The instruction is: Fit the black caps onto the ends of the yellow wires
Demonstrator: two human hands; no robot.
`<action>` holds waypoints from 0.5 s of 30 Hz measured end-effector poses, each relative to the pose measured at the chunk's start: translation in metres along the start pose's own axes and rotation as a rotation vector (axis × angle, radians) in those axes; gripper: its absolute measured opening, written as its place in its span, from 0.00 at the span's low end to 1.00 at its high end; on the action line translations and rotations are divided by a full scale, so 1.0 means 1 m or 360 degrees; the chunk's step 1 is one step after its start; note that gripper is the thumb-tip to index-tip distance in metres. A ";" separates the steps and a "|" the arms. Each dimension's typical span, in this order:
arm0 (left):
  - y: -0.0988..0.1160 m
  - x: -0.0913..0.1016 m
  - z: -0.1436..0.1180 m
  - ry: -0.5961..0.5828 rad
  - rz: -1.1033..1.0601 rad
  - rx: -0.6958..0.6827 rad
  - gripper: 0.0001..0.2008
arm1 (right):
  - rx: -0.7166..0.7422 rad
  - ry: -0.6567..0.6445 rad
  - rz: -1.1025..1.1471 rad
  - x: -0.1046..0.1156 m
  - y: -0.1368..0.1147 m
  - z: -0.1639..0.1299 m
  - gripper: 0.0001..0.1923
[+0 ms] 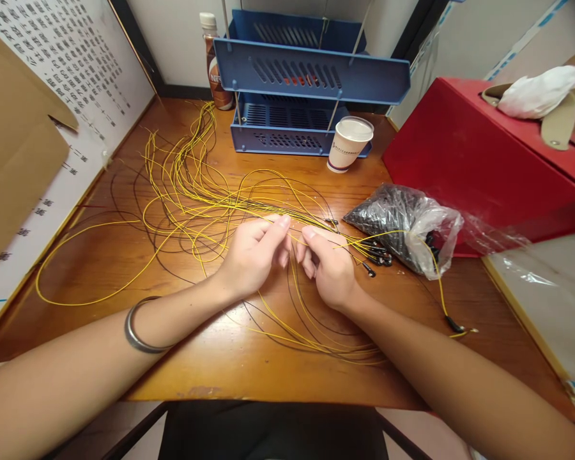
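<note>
Above the middle of the wooden table, my left hand (pixel 255 255) and my right hand (pixel 333 265) face each other a short gap apart. Both are closed in a pinch on a thin yellow wire (pixel 296 239), which spans the gap between the fingertips. Beneath and behind them lies a tangled bundle of yellow and dark wires (pixel 182 166), its loose ends at the back left. Small black fittings (pixel 381 255) sit at the bundle's right end, just past my right hand. Another black fitting (pixel 454 324) on a yellow wire lies farther right.
A clear plastic bag (pixel 395 214) of small black parts lies right of the bundle. Behind stand a paper cup (pixel 349 144), a blue two-tier rack (pixel 311 70) and a bottle (pixel 216 64). A red box (pixel 441 153) is at right, cardboard (pixel 19 153) at left.
</note>
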State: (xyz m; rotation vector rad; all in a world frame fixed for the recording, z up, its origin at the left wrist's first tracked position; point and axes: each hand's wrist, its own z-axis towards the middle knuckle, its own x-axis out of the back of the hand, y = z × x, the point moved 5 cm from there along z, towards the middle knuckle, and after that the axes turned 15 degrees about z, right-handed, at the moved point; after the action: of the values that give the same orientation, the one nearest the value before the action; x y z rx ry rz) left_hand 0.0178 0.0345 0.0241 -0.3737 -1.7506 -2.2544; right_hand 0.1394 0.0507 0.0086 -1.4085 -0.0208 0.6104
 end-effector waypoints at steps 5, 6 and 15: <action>0.000 0.001 0.000 0.0005 -0.0020 -0.0006 0.27 | 0.0007 -0.0004 -0.0014 -0.001 0.000 0.000 0.24; 0.000 0.001 0.000 0.0007 -0.0031 -0.0003 0.27 | 0.0006 -0.0007 -0.0019 -0.001 0.000 0.000 0.24; 0.000 0.000 -0.001 0.0001 -0.0068 0.0008 0.28 | -0.0023 -0.0038 0.0003 -0.003 0.001 0.001 0.25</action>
State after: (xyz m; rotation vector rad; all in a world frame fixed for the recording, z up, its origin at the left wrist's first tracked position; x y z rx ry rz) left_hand 0.0177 0.0339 0.0236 -0.3378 -1.7805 -2.2786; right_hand 0.1367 0.0505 0.0091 -1.4149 -0.0433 0.6297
